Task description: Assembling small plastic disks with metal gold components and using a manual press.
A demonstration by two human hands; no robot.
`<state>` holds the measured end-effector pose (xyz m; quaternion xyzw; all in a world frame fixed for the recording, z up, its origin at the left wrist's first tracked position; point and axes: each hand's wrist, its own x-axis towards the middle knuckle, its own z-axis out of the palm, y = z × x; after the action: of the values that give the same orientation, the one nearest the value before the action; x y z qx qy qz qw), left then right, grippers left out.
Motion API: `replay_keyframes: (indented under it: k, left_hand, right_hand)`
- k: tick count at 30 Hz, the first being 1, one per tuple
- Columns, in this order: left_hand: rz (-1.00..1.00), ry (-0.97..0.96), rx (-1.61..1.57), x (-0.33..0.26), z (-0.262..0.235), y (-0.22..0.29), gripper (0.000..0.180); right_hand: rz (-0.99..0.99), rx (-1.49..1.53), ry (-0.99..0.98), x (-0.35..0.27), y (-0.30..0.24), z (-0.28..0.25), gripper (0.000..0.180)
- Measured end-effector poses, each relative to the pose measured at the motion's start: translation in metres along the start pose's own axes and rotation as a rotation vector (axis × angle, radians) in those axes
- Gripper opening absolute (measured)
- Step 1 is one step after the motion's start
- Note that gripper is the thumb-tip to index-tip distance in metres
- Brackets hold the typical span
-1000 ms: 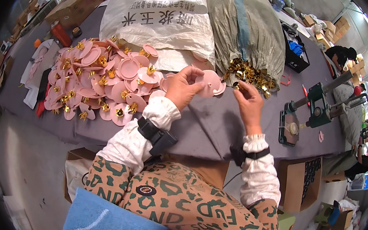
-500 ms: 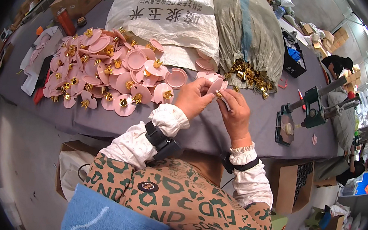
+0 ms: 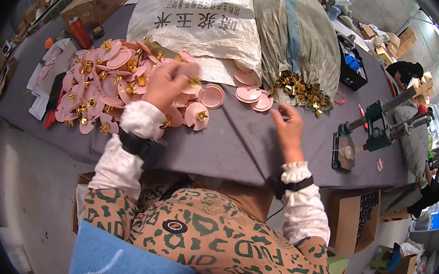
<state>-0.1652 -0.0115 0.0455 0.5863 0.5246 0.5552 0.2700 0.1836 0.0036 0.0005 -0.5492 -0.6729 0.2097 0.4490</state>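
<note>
While half a second ago both hands met together, your left hand [image 3: 167, 83] now grips a finished pink disc [image 3: 190, 81] over the pile [image 3: 108, 86]; your right hand [image 3: 286, 125] hovers spread, empty, near the gold clips [image 3: 298, 90] on the counter [image 3: 240, 139].

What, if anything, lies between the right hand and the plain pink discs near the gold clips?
Nothing visible does. The right hand hovers over bare grey table, and the plain pink discs lie just beyond its fingertips, with the gold clips beside them. The left hand is over the pile of finished discs.
</note>
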Motion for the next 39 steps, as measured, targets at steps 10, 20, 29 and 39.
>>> replay_keyframes:
  k: [10,20,29,39]
  left_hand:
    - [0.212,-0.239,0.519,0.037,0.116,0.010,0.018]
    - [0.458,-0.454,1.091,0.077,0.182,-0.028,0.016]
    - [-0.265,-0.401,0.017,0.030,0.135,0.014,0.023]
    - [-0.121,-0.410,-0.033,-0.016,0.147,0.034,0.018]
  right_hand:
    - [0.044,-0.414,0.011,0.023,0.074,0.002,0.025]
    - [-0.116,-0.231,0.203,0.007,0.076,0.003,0.022]
    - [-0.085,0.218,0.193,-0.010,0.009,-0.002,0.022]
    - [-0.579,-0.094,0.193,-0.017,-0.038,0.006,0.024]
